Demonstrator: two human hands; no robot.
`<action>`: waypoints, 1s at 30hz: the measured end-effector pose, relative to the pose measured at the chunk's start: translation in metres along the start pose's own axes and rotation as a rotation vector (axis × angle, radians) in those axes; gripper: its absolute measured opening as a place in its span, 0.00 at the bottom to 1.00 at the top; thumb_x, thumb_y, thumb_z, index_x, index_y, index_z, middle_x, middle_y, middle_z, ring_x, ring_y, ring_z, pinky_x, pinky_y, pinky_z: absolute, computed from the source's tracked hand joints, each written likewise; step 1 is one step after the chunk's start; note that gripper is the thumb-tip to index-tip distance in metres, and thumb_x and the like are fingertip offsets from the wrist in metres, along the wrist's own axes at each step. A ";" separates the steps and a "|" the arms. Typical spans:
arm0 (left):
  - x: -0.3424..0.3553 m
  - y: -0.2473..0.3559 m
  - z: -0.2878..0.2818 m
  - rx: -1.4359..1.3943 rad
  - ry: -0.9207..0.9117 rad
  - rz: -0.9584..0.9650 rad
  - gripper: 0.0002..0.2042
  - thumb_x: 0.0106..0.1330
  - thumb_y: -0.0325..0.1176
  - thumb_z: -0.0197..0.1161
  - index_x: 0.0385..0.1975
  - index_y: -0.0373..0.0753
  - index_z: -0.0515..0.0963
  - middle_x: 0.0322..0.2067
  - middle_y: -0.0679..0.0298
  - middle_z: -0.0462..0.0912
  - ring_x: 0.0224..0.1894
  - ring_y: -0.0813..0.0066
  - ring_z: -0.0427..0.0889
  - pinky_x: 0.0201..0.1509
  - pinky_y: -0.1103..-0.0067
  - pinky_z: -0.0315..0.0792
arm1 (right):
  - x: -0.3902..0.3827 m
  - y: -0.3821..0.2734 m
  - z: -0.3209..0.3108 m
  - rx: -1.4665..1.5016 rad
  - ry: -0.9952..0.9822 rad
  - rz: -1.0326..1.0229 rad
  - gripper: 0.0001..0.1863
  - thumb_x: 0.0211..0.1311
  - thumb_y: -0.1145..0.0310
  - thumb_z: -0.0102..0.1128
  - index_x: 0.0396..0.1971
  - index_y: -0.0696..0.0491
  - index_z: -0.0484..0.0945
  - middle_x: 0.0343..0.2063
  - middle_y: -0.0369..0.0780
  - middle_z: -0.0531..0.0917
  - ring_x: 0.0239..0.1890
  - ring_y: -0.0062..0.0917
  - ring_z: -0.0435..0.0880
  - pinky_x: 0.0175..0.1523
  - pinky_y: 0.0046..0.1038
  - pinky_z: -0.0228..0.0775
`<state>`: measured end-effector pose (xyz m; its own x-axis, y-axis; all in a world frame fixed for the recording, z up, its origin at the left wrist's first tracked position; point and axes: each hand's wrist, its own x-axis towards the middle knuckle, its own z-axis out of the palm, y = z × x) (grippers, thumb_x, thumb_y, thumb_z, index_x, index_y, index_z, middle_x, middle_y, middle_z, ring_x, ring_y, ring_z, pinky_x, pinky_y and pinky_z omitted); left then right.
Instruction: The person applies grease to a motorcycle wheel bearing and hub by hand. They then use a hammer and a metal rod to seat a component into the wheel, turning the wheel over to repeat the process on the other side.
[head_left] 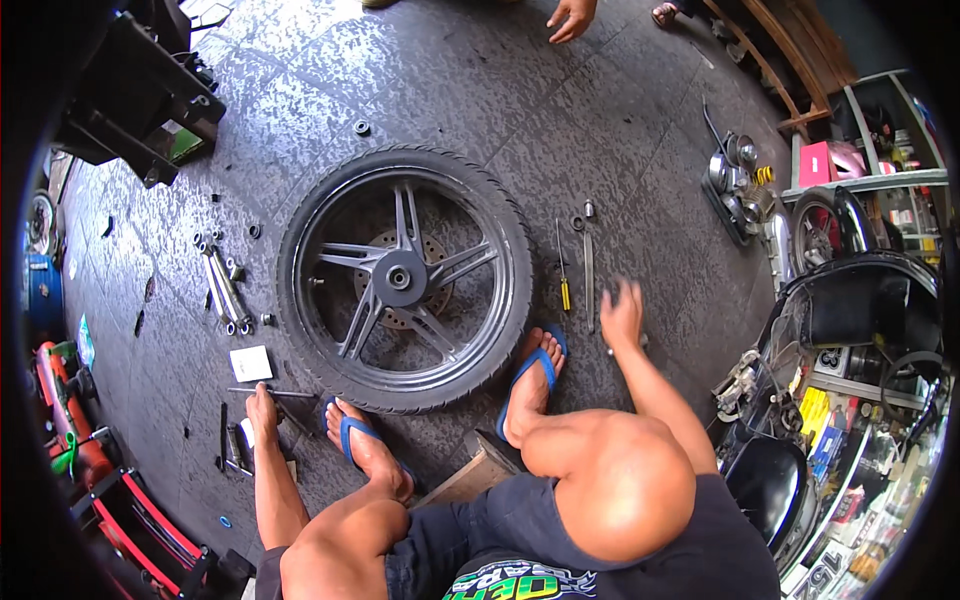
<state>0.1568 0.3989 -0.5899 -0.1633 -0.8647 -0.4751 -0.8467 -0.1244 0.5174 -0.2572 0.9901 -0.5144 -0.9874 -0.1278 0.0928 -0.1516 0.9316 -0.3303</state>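
A motorcycle wheel (405, 278) with grey spokes and a black tyre lies flat on the floor in front of me, a brake disc visible under its spokes. At the tyre's lower left, my left hand (262, 412) is closed on a thin metal rod-like tool (295, 394), just below a white square card (251, 363). My right hand (622, 312), slightly blurred, hovers to the right of the wheel with fingers apart and nothing in them. Close to it lie a long metal wrench-like tool (590, 275) and a screwdriver with a yellow handle (565, 290).
Several wrenches and sockets (222, 285) lie left of the wheel. My feet in blue flip-flops (365, 440) flank its near edge. Motorcycle parts (740, 185) and a shelf (870, 182) stand right. A red metal stand (130, 510) is lower left. Another person's hand (572, 20) shows at the top.
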 end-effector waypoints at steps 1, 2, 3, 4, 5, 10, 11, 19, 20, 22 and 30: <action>-0.003 -0.001 0.000 0.015 -0.014 -0.012 0.28 0.71 0.51 0.49 0.15 0.33 0.70 0.15 0.57 0.74 0.15 0.64 0.76 0.19 0.67 0.69 | 0.026 -0.006 0.013 0.107 0.045 -0.143 0.20 0.62 0.70 0.63 0.54 0.56 0.76 0.47 0.51 0.77 0.52 0.51 0.76 0.56 0.44 0.70; -0.004 -0.002 0.000 -0.034 0.020 -0.046 0.28 0.71 0.51 0.50 0.14 0.33 0.70 0.16 0.58 0.75 0.15 0.64 0.76 0.18 0.68 0.68 | 0.050 -0.013 0.026 0.108 -0.008 -0.163 0.20 0.63 0.71 0.62 0.55 0.55 0.76 0.47 0.50 0.77 0.52 0.50 0.76 0.55 0.44 0.70; -0.003 -0.003 -0.002 -0.098 0.065 -0.082 0.27 0.70 0.51 0.52 0.14 0.33 0.70 0.16 0.58 0.75 0.15 0.65 0.76 0.18 0.68 0.68 | 0.071 -0.020 0.036 0.043 -0.007 -0.227 0.21 0.62 0.71 0.63 0.56 0.54 0.76 0.48 0.49 0.77 0.52 0.49 0.77 0.55 0.44 0.71; -0.002 -0.005 -0.002 -0.116 0.096 -0.104 0.28 0.70 0.51 0.53 0.16 0.31 0.72 0.16 0.57 0.75 0.16 0.65 0.76 0.19 0.69 0.68 | 0.090 -0.027 0.045 -0.009 -0.035 -0.239 0.20 0.63 0.70 0.60 0.56 0.54 0.77 0.49 0.48 0.78 0.53 0.46 0.77 0.56 0.44 0.72; 0.001 -0.006 -0.004 -0.007 0.145 -0.091 0.28 0.69 0.51 0.55 0.17 0.29 0.74 0.16 0.57 0.76 0.17 0.66 0.78 0.21 0.69 0.68 | 0.102 -0.032 0.051 0.000 -0.065 -0.198 0.20 0.63 0.70 0.60 0.56 0.54 0.77 0.49 0.48 0.78 0.53 0.46 0.77 0.56 0.44 0.72; 0.003 0.001 -0.012 0.254 0.169 -0.103 0.30 0.64 0.52 0.60 0.32 0.20 0.81 0.30 0.34 0.83 0.37 0.46 0.86 0.45 0.59 0.74 | 0.129 -0.037 0.078 -0.395 -0.238 -0.331 0.19 0.65 0.74 0.47 0.54 0.54 0.79 0.49 0.49 0.79 0.52 0.45 0.78 0.56 0.44 0.74; 0.000 0.005 -0.012 0.285 0.186 -0.128 0.31 0.63 0.53 0.60 0.35 0.19 0.81 0.33 0.30 0.82 0.43 0.40 0.86 0.51 0.58 0.74 | 0.131 -0.036 0.080 -0.386 -0.216 -0.369 0.19 0.65 0.75 0.47 0.53 0.54 0.79 0.48 0.50 0.79 0.52 0.46 0.78 0.55 0.44 0.74; -0.034 0.038 -0.012 0.369 0.435 0.010 0.30 0.62 0.47 0.63 0.53 0.23 0.73 0.51 0.35 0.77 0.55 0.39 0.78 0.61 0.60 0.71 | 0.121 -0.133 0.031 0.202 -0.079 -0.380 0.23 0.56 0.70 0.65 0.52 0.60 0.78 0.46 0.52 0.81 0.49 0.47 0.81 0.56 0.40 0.75; -0.036 0.042 -0.010 0.348 0.484 0.054 0.31 0.63 0.45 0.64 0.57 0.23 0.69 0.53 0.35 0.74 0.55 0.38 0.76 0.61 0.59 0.71 | 0.107 -0.159 0.026 0.292 -0.159 -0.385 0.22 0.55 0.70 0.66 0.52 0.60 0.78 0.46 0.51 0.81 0.48 0.47 0.82 0.55 0.39 0.75; -0.039 0.048 -0.006 0.347 0.547 0.122 0.30 0.63 0.43 0.66 0.57 0.25 0.69 0.54 0.36 0.73 0.57 0.39 0.74 0.63 0.57 0.68 | 0.071 -0.212 0.031 0.402 -0.289 -0.536 0.22 0.55 0.72 0.66 0.50 0.60 0.78 0.45 0.51 0.81 0.46 0.46 0.83 0.54 0.38 0.76; -0.049 0.071 -0.015 0.225 0.576 0.329 0.26 0.62 0.37 0.68 0.55 0.27 0.71 0.53 0.41 0.73 0.59 0.43 0.71 0.65 0.59 0.66 | 0.007 -0.302 0.070 0.291 -0.448 -0.848 0.20 0.52 0.73 0.69 0.46 0.60 0.78 0.41 0.48 0.79 0.47 0.46 0.80 0.52 0.41 0.76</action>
<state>0.1122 0.4252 -0.5193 -0.1876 -0.9681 0.1660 -0.8936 0.2384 0.3803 -0.2211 0.6837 -0.4801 -0.4644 -0.8835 0.0613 -0.7591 0.3614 -0.5415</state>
